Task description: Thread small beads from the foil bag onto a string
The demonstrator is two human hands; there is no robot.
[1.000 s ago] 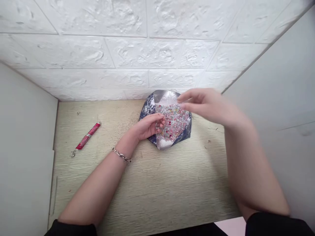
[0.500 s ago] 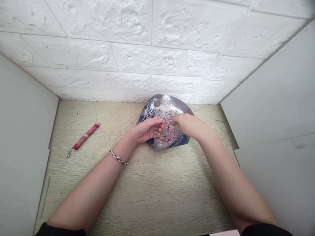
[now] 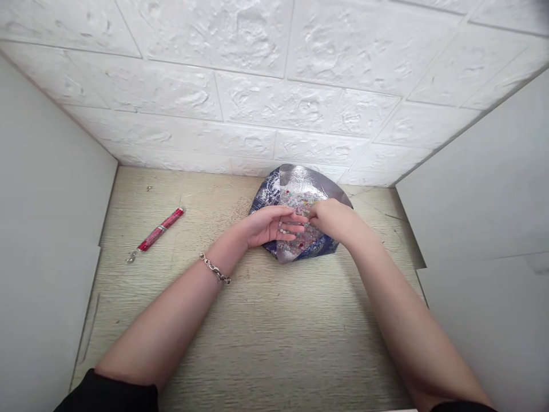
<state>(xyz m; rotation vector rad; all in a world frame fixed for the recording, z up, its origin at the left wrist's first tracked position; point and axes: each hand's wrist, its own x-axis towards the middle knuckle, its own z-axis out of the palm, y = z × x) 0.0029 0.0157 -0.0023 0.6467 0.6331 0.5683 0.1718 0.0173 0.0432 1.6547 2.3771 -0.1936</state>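
Crossing the pouch (image 3: pixel 304 178) edges, left hand (image 3: pixel 270 226) and right hand (image 3: pixel 337 220) sit close.

blue-&-white patterned bag (image 3: pixel 317 250), silver inside, pink/red/clear beads (image 3: pixel 295 246).

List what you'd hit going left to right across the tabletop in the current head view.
Small metallic bit and red wrapped stick (both far left, order unclear) → chain bracelet → left hand → right hand. The bead-filled pouch overlaps both hands, so unranked.
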